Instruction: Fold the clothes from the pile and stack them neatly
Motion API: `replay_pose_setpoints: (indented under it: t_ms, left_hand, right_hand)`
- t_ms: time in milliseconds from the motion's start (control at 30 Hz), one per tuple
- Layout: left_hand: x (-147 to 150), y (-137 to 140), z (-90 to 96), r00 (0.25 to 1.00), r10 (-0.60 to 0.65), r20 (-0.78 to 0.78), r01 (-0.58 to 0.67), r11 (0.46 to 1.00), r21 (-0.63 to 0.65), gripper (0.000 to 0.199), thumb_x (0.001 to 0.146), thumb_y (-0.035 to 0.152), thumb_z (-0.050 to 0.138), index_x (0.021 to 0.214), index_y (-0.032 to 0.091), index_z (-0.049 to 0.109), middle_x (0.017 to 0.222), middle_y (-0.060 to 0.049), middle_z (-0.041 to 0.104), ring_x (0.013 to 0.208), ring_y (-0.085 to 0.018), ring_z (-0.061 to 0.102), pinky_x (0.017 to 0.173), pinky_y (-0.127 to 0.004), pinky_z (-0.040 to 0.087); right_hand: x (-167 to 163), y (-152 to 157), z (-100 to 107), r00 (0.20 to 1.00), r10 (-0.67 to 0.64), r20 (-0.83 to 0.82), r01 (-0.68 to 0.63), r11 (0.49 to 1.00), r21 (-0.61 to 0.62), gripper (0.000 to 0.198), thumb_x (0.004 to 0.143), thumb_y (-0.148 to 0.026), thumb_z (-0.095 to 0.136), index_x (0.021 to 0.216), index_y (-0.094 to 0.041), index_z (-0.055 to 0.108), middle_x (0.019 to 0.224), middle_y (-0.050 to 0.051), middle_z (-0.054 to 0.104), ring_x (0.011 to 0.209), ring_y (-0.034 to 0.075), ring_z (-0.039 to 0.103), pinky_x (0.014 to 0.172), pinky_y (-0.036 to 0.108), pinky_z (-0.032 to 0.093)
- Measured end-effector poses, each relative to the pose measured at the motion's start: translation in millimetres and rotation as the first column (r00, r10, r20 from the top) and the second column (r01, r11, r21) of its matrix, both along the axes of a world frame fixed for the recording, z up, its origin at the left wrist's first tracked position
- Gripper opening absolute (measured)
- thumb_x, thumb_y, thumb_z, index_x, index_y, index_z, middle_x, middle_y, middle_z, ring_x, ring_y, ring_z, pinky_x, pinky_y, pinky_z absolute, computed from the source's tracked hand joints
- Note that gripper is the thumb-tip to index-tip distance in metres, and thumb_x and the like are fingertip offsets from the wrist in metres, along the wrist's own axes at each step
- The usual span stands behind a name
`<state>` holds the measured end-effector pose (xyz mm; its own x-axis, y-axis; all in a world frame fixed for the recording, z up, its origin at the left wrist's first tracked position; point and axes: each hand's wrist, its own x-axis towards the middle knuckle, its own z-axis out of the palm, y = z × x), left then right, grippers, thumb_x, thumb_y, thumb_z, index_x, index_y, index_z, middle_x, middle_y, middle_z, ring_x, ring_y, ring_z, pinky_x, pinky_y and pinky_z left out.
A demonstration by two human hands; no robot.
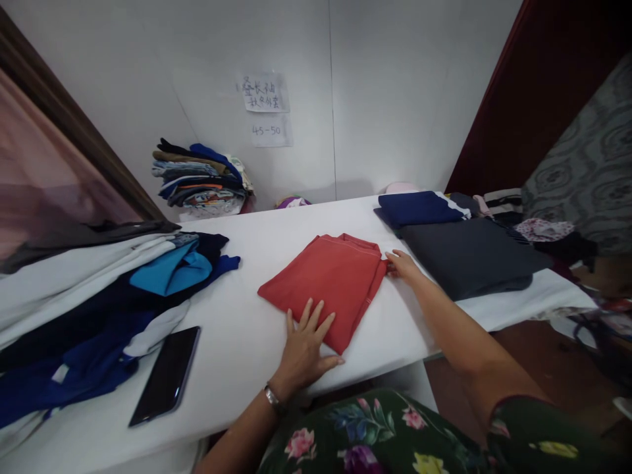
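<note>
A red garment [330, 270], folded into a flat bundle, lies on the white-covered table in front of me. Its exact kind cannot be made out. My left hand [306, 345] rests on its near edge, with fingers spread flat on the cloth and a bracelet at the wrist. At the garment's right edge, my right hand [401, 265] has its fingers closed on a small bit of the red fabric. Part of that grip is hidden. A folded dark grey garment [469, 253] lies just right of my right hand, with a folded navy garment [419, 207] behind it.
A heap of loose clothes [99, 309] covers the table's left side. Beside it lies a black phone [166, 375]. A tall stack of folded clothes [202, 174] stands at the wall, below handwritten paper signs [266, 92]. More clothes [543, 229] are piled at the far right.
</note>
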<state>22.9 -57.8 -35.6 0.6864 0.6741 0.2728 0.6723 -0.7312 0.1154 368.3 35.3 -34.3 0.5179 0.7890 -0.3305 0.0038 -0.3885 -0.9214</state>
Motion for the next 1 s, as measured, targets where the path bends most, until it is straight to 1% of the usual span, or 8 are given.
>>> replay_pose_setpoints:
  t_ms: [67, 167, 300, 367, 467, 700, 900, 1000]
  left_hand:
    - [-0.4, 1.2, 0.3, 1.0, -0.019, -0.019, 0.02, 1.0, 0.014, 0.087, 0.066, 0.061, 0.073, 0.139, 0.021, 0.046, 0.151, -0.018, 0.034, 0.14, -0.042, 0.023, 0.106, -0.073, 0.01]
    - [2.1, 1.6, 0.4, 0.999, -0.046, -0.026, 0.046, 0.998, 0.034, 0.081, 0.069, 0.056, 0.073, 0.138, 0.02, 0.047, 0.151, -0.018, 0.034, 0.141, -0.039, 0.024, 0.109, -0.068, 0.01]
    - [7.6, 4.2, -2.7, 0.992, -0.122, 0.002, 0.122, 0.992, 0.029, 0.069, 0.077, 0.056, 0.066, 0.135, 0.022, 0.05, 0.147, -0.016, 0.041, 0.138, -0.034, 0.032, 0.113, -0.064, 0.005]
    - [9.5, 7.2, -4.8, 0.986, -0.167, 0.011, 0.167, 0.986, 0.025, 0.063, 0.08, 0.056, 0.062, 0.134, 0.023, 0.052, 0.143, -0.014, 0.047, 0.136, -0.032, 0.038, 0.114, -0.062, 0.001]
    - [10.4, 12.0, -5.4, 0.983, -0.184, 0.028, 0.183, 0.983, 0.028, 0.052, 0.085, 0.053, 0.057, 0.129, 0.024, 0.057, 0.137, -0.01, 0.055, 0.132, -0.029, 0.044, 0.114, -0.06, -0.001]
    - [-10.2, 16.4, 0.9, 0.977, -0.157, 0.143, 0.161, 0.987, -0.015, 0.032, 0.089, 0.042, 0.057, 0.115, 0.026, 0.065, 0.124, -0.005, 0.065, 0.125, -0.024, 0.051, 0.116, -0.058, -0.004]
    - [-27.2, 13.5, -2.7, 0.967, -0.238, 0.089, 0.242, 0.97, -0.036, 0.036, 0.088, 0.043, 0.058, 0.121, 0.028, 0.062, 0.128, -0.005, 0.063, 0.128, -0.024, 0.048, 0.116, -0.057, -0.002]
    - [-23.8, 5.7, -0.7, 0.97, -0.233, 0.07, 0.236, 0.971, -0.033, 0.057, 0.082, 0.055, 0.06, 0.131, 0.025, 0.054, 0.135, -0.009, 0.057, 0.132, -0.028, 0.043, 0.115, -0.059, -0.004]
  right_hand:
    - [2.1, 11.1, 0.7, 0.996, 0.039, 0.077, -0.036, 0.999, -0.036, 0.066, 0.085, -0.044, 0.059, 0.142, -0.016, 0.039, 0.1, 0.013, 0.068, 0.063, 0.015, 0.063, 0.049, 0.023, 0.047]
    - [4.0, 26.7, -0.7, 0.974, 0.077, 0.215, -0.063, 0.995, -0.073, 0.071, 0.082, -0.054, 0.058, 0.141, -0.017, 0.042, 0.117, 0.016, 0.064, 0.085, 0.022, 0.065, 0.059, 0.027, 0.05]
    - [3.9, 42.7, -5.9, 0.913, 0.125, 0.389, -0.097, 0.991, -0.09, 0.064, 0.074, -0.052, 0.067, 0.125, -0.014, 0.059, 0.126, 0.016, 0.06, 0.11, 0.027, 0.059, 0.081, 0.03, 0.048]
    - [3.6, 48.3, -8.5, 0.882, 0.159, 0.443, -0.13, 0.987, -0.097, 0.049, 0.07, -0.046, 0.072, 0.106, -0.013, 0.068, 0.114, 0.015, 0.067, 0.107, 0.028, 0.06, 0.083, 0.03, 0.046]
    - [3.9, 51.9, -11.5, 0.855, 0.181, 0.486, -0.16, 0.983, -0.086, 0.032, 0.069, -0.04, 0.072, 0.089, -0.015, 0.07, 0.095, 0.01, 0.071, 0.091, 0.024, 0.065, 0.075, 0.028, 0.046]
    - [3.9, 23.2, -26.1, 0.853, 0.172, 0.492, -0.182, 0.983, -0.028, 0.029, 0.074, -0.037, 0.067, 0.095, -0.017, 0.065, 0.081, 0.004, 0.07, 0.067, 0.015, 0.063, 0.056, 0.022, 0.044]
    - [1.7, 3.4, -35.3, 0.804, 0.195, 0.561, -0.192, 0.979, -0.065, 0.031, 0.078, -0.041, 0.063, 0.1, -0.019, 0.064, 0.083, 0.003, 0.069, 0.071, 0.016, 0.063, 0.059, 0.024, 0.043]
    - [-1.3, 1.9, -31.1, 0.766, 0.195, 0.613, -0.183, 0.98, -0.083, 0.035, 0.078, -0.045, 0.062, 0.102, -0.02, 0.065, 0.089, 0.005, 0.069, 0.078, 0.018, 0.062, 0.065, 0.026, 0.042]
